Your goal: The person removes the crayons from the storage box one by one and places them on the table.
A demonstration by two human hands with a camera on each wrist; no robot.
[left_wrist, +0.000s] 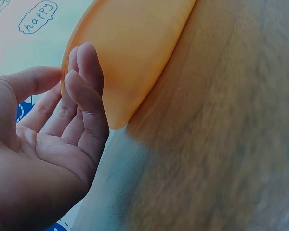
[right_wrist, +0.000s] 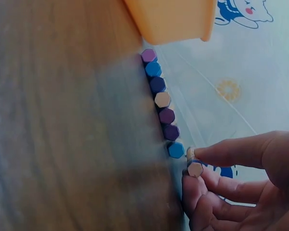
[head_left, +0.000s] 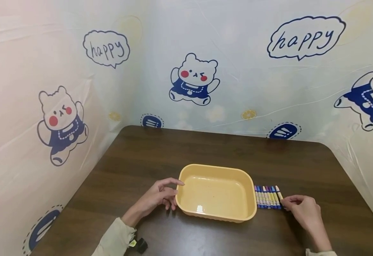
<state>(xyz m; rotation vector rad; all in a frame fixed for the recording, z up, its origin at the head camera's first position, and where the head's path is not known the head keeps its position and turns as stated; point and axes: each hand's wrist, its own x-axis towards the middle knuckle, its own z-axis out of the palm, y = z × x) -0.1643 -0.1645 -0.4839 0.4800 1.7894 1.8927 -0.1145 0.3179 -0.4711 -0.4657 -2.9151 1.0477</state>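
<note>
A yellow plastic basin (head_left: 213, 192) rests on the table, its long side running left to right. My left hand (head_left: 161, 193) holds its left rim, one finger reaching over the edge; the left wrist view shows fingers on both sides of the basin's wall (left_wrist: 135, 53). Right of the basin lies a tight row of crayons (head_left: 264, 199) with hexagonal ends, the leftmost close to the basin wall. At the row's right end my right hand (head_left: 304, 209) pinches a pale peach crayon (right_wrist: 195, 169), slightly apart from the blue one (right_wrist: 176, 149) beside it.
The dark wood table (head_left: 161, 142) has rounded back corners. Cloth printed with bears and "happy" bubbles hangs behind it (head_left: 237, 71) and along both sides. A small black object (head_left: 140, 245) sits by my left sleeve (head_left: 116, 236).
</note>
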